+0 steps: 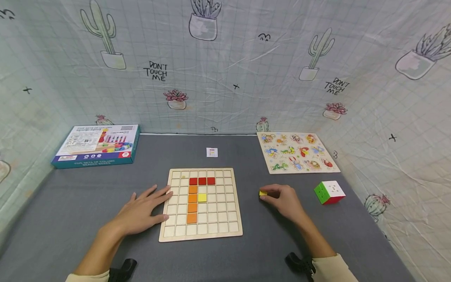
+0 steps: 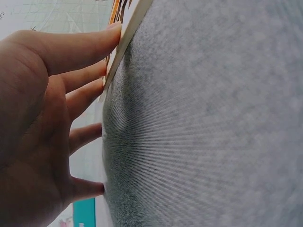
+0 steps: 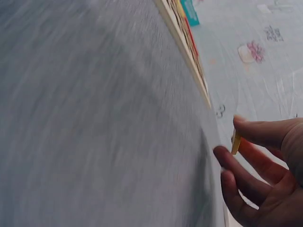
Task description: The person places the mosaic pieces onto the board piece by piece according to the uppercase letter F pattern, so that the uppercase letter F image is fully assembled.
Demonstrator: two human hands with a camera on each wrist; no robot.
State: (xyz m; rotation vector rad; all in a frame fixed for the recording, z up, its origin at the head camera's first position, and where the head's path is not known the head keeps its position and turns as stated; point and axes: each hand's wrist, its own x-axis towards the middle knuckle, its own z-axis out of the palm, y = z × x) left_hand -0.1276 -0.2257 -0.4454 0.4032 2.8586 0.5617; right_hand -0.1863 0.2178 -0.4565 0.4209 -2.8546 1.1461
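Note:
A wooden grid board [image 1: 220,228] lies mid-table. Set in its squares are three red tiles [image 1: 202,181], a column of several orange tiles [image 1: 192,198] and one yellow tile [image 1: 202,197]. My left hand [image 1: 142,209], fingers spread, rests with thumb and some fingertips on the board's left edge; in the left wrist view the thumb [image 2: 90,45] touches the rim. To the right of the board, my right hand [image 1: 283,199] pinches another yellow tile [image 1: 262,193] between thumb and fingers. That tile [image 3: 236,143] appears edge-on in the right wrist view, above the table.
A teal-edged box [image 1: 98,147] lies at the back left, and a small printed card [image 1: 212,152] behind the board. At the back right is an animal picture board [image 1: 297,152]. A puzzle cube [image 1: 330,192] sits right of my right hand. A printed cloth [image 1: 225,70] hangs behind.

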